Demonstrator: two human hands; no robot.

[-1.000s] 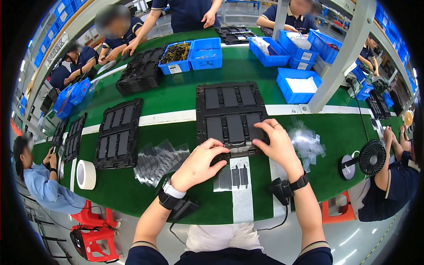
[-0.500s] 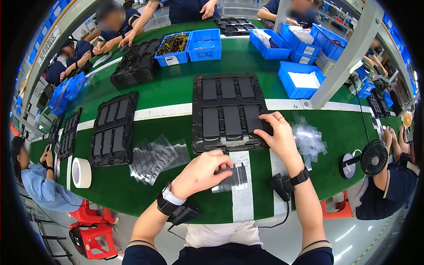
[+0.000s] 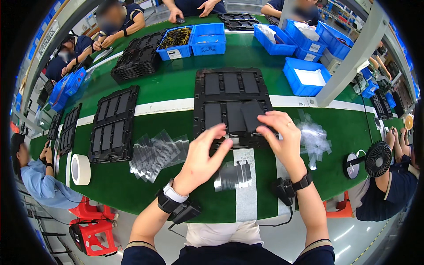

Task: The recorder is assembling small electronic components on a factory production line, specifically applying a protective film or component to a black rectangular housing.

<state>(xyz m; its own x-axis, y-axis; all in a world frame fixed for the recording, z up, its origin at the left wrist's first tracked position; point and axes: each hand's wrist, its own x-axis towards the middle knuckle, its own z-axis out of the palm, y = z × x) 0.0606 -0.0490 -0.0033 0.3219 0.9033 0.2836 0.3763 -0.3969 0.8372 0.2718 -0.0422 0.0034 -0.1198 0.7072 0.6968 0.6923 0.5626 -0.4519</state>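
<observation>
A black plastic tray (image 3: 199, 95) holds several flat dark rectangular panels in two rows. At its near right corner my right hand (image 3: 286, 136) grips one dark panel (image 3: 251, 112) by its right edge, between thumb and fingers. That panel sits askew, turned against its slot and partly over the neighbouring panel. My left hand (image 3: 199, 158) hovers by the tray's near edge, thumb and fingers spread, holding nothing. Below it lies a small stack of film strips (image 3: 232, 176), clear with dark marks, on the green tabletop and a pale tape strip (image 3: 249, 207).
Clear film pieces lie in piles left (image 3: 154, 152) and right (image 3: 314, 139) of the tray. Another loaded tray (image 3: 112, 123), a tape roll (image 3: 81, 169), a small fan (image 3: 377, 160) and blue bins (image 3: 207, 39) stand around. A metal post (image 3: 349, 57) rises at right. Co-workers sit around the table.
My left hand has left the film strips and moved up to the tray, its fingers opening. The panel at my right hand has been lifted askew from its slot.
</observation>
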